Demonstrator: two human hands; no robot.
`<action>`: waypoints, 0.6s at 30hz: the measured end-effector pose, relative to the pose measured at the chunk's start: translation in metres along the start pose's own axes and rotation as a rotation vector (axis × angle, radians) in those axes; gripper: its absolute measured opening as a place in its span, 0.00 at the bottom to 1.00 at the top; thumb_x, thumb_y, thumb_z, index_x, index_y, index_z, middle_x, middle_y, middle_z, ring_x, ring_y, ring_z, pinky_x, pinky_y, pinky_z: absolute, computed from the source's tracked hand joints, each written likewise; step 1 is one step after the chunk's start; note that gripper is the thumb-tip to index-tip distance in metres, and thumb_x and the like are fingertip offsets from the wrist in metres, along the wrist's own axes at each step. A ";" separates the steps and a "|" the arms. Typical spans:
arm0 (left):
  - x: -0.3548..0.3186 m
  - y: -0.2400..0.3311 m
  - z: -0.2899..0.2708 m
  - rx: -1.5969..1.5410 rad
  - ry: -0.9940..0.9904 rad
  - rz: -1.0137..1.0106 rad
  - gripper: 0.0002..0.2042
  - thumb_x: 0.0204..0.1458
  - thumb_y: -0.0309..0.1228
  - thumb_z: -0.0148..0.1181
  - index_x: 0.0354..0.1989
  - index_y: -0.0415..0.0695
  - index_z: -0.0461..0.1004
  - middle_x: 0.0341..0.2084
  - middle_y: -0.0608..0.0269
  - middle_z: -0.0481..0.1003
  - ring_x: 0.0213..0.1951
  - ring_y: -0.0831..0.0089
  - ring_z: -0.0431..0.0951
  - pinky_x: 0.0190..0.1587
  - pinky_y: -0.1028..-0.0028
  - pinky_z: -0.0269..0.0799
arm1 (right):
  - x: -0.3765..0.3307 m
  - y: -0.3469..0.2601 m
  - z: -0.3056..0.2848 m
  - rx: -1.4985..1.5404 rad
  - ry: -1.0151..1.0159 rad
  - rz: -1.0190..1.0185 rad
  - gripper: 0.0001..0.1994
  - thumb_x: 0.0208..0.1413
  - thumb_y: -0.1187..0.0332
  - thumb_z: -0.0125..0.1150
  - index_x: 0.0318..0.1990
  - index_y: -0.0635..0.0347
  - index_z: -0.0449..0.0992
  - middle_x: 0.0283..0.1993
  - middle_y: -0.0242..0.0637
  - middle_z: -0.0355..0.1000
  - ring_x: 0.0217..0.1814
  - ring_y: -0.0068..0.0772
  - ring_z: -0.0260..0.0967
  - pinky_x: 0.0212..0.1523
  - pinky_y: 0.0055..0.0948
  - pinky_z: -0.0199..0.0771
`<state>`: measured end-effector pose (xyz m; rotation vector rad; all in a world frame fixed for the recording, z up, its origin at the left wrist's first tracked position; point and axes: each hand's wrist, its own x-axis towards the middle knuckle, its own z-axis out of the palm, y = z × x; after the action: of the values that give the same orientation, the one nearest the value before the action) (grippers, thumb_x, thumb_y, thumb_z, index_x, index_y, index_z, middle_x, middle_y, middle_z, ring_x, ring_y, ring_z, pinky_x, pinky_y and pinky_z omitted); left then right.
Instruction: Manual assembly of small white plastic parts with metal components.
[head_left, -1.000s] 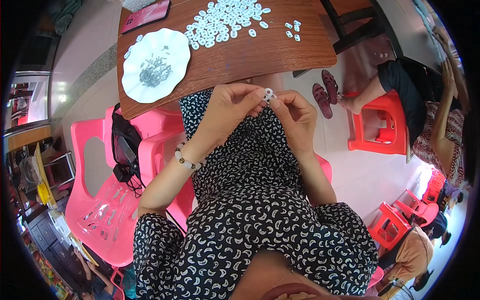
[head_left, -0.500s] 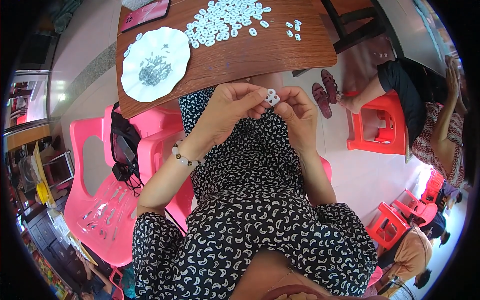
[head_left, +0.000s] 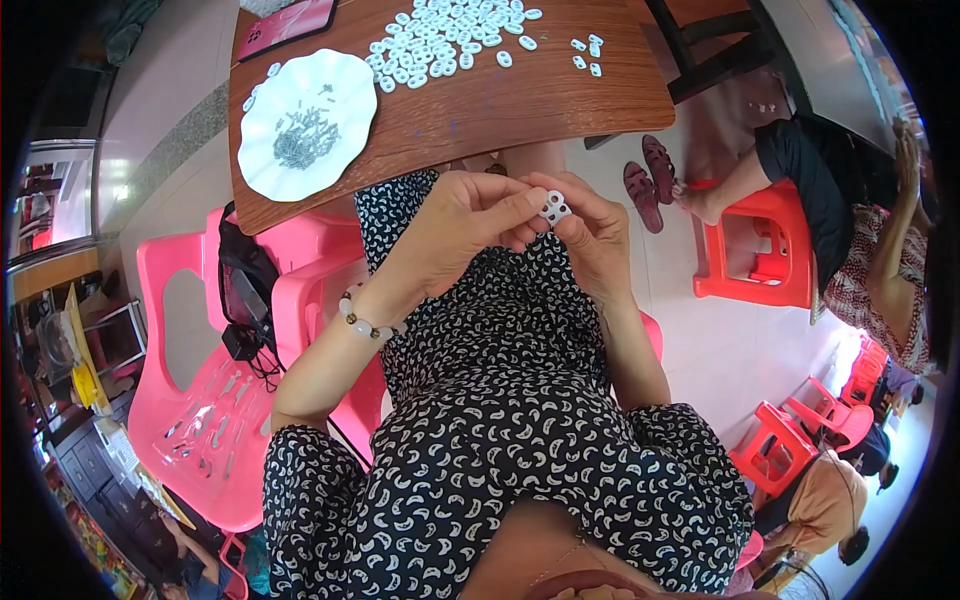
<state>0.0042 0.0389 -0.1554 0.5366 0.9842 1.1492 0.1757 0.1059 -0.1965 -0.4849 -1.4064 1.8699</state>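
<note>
A small white plastic piece with several round holes point(head_left: 555, 207) is pinched between my two hands, over my lap just off the table's near edge. My left hand point(head_left: 470, 222) grips it with thumb and forefinger from the left. From the right, the thumb and fingers of my right hand point(head_left: 597, 240) press on it too. On the table lies a spread pile of white oval two-holed pieces point(head_left: 440, 40). A white scalloped plate point(head_left: 265, 160) at the table's left holds a heap of small grey metal pins point(head_left: 306, 138).
The brown wooden table point(head_left: 540, 105) also bears a pink phone-like box point(head_left: 285, 28) and several small white pieces point(head_left: 587, 56) on the right. A pink chair point(head_left: 215, 440) with a black bag point(head_left: 248, 285) stands left. A person sits by a red stool point(head_left: 755, 245) at right.
Both hands have shifted slightly right and down with the white piece, which is tilted a little differently. My right fingers now curl closer around it.
</note>
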 end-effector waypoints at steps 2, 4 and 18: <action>-0.001 0.001 0.000 -0.019 -0.010 -0.019 0.13 0.55 0.34 0.60 0.38 0.34 0.77 0.28 0.62 0.77 0.28 0.81 0.74 0.33 0.82 0.73 | -0.001 0.001 -0.001 -0.007 -0.002 -0.028 0.20 0.54 0.62 0.63 0.51 0.67 0.74 0.51 0.43 0.70 0.51 0.29 0.68 0.51 0.28 0.70; -0.001 0.001 0.000 -0.048 -0.028 -0.046 0.14 0.55 0.35 0.60 0.38 0.34 0.77 0.28 0.62 0.77 0.28 0.81 0.74 0.33 0.82 0.72 | -0.001 0.001 -0.001 -0.012 -0.004 -0.033 0.20 0.54 0.63 0.64 0.50 0.67 0.74 0.51 0.43 0.70 0.50 0.30 0.68 0.50 0.28 0.70; -0.003 0.009 0.008 -0.013 -0.036 -0.053 0.12 0.53 0.34 0.63 0.32 0.36 0.79 0.25 0.65 0.76 0.25 0.83 0.72 0.30 0.83 0.70 | -0.004 -0.005 0.004 -0.052 0.012 -0.076 0.21 0.51 0.61 0.65 0.49 0.66 0.75 0.50 0.42 0.71 0.51 0.30 0.66 0.52 0.28 0.66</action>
<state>0.0060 0.0399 -0.1435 0.5160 0.9544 1.0941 0.1772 0.1015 -0.1907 -0.4608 -1.4490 1.7711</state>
